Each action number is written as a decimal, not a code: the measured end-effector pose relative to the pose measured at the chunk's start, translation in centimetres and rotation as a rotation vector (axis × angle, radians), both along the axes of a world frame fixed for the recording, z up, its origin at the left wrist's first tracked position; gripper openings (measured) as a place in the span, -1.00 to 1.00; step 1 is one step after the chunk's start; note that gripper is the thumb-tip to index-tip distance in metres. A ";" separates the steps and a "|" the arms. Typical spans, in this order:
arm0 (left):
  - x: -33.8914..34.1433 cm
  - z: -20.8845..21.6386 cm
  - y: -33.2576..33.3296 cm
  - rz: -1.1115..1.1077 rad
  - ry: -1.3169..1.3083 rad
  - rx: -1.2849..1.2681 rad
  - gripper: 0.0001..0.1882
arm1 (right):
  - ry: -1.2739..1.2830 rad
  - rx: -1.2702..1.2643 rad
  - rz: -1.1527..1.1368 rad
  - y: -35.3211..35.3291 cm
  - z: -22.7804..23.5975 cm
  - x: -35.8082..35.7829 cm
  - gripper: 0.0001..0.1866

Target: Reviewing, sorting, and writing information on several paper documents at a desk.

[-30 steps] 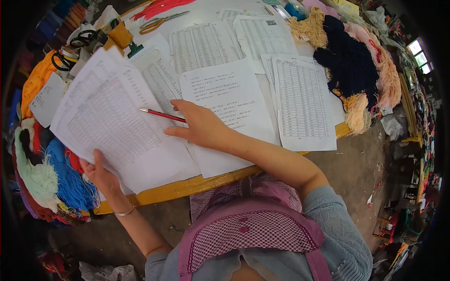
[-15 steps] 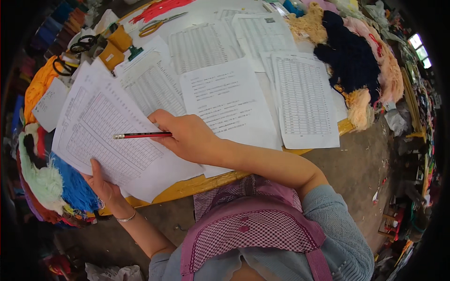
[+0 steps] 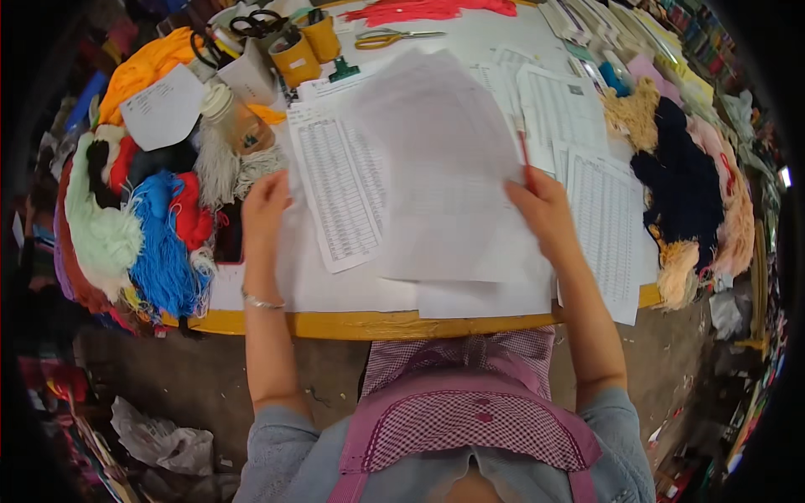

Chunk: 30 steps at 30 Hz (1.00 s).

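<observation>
Pinching: my right hand [image 3: 543, 208], fingers around a red pencil [image 3: 526, 152], beside blurred paper [image 3: 444, 168].
Left hand [image 3: 267, 205]: fingers curled; I cannot tell whether they pinch anything.

My paper sheet [image 3: 444, 193]: matt, smooth.
Bracelet [image 3: 263, 303] on me shiny metal; my apron [image 3: 470, 423] woven cloth; blue yarn hank [image 3: 159, 243] rough, stringy; scissors [image 3: 402, 35] metal-bladed; table edge [image 3: 335, 325] painted wood.
</observation>
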State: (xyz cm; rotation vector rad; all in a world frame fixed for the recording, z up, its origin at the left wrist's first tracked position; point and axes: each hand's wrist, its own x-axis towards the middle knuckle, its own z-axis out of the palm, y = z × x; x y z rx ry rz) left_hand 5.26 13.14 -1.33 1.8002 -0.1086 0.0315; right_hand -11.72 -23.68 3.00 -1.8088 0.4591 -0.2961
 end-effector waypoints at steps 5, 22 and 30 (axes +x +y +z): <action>1.9 -1.8 -2.3 0.029 -0.006 0.155 -0.51 | 0.024 0.326 -0.036 -4.0 -1.3 -3.0 -0.71; 1.1 -0.7 -2.6 0.176 -0.155 0.562 -0.79 | 0.007 0.529 0.024 -2.5 -0.7 -3.6 -0.69; 1.7 -1.5 -3.5 0.095 -0.005 0.288 -0.59 | 0.024 0.564 0.191 3.0 -1.4 0.8 -0.71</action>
